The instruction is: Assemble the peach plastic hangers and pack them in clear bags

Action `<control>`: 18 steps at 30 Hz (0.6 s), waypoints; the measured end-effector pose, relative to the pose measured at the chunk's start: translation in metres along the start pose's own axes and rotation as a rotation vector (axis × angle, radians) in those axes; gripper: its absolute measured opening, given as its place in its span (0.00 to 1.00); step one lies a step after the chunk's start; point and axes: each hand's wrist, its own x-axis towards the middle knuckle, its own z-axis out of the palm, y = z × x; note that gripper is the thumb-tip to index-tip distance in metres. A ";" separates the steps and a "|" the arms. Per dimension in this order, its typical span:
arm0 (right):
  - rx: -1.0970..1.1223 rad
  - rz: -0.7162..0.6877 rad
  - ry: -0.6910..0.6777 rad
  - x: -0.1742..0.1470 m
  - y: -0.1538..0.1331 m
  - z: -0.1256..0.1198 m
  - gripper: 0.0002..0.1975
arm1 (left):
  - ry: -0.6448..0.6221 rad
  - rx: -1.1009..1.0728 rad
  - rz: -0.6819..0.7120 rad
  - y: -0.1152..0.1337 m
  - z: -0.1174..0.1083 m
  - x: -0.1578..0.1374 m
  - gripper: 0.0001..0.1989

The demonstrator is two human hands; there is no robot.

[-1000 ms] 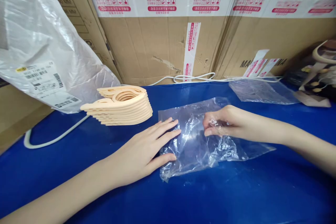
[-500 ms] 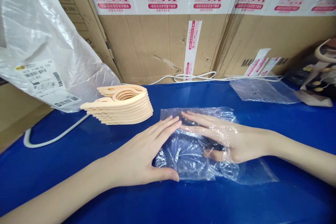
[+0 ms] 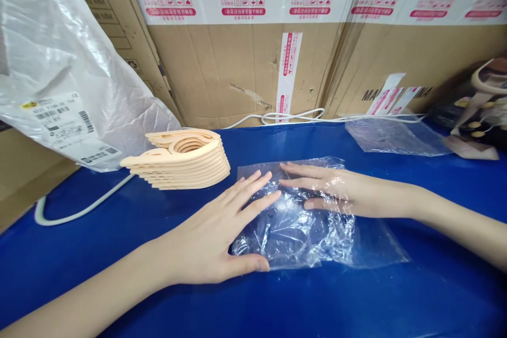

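Head view: the right hand quit pinching, fingers now spread under the bag film, so it's probably unsealed. Bag's flat on the table, left hand splayed on it, hands apart.

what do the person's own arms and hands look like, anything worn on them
Both the left arm and right arm are bare as far as the picture reaches, with no sleeve, watch or bracelet showing. The left hand and right hand are slim and ungloved, with no rings visible. Shiny clear plastic hides fine detail on the right one.
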 end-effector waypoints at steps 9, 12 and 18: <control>0.357 0.112 -0.045 -0.005 0.022 -0.036 0.17 | -0.020 0.015 0.007 0.003 -0.004 0.000 0.40; 0.345 0.143 -0.061 -0.007 0.021 -0.039 0.16 | -0.014 0.057 0.068 0.002 -0.005 0.001 0.35; 0.125 0.143 0.016 -0.006 0.006 -0.040 0.09 | 0.178 0.192 0.276 0.016 -0.020 0.002 0.23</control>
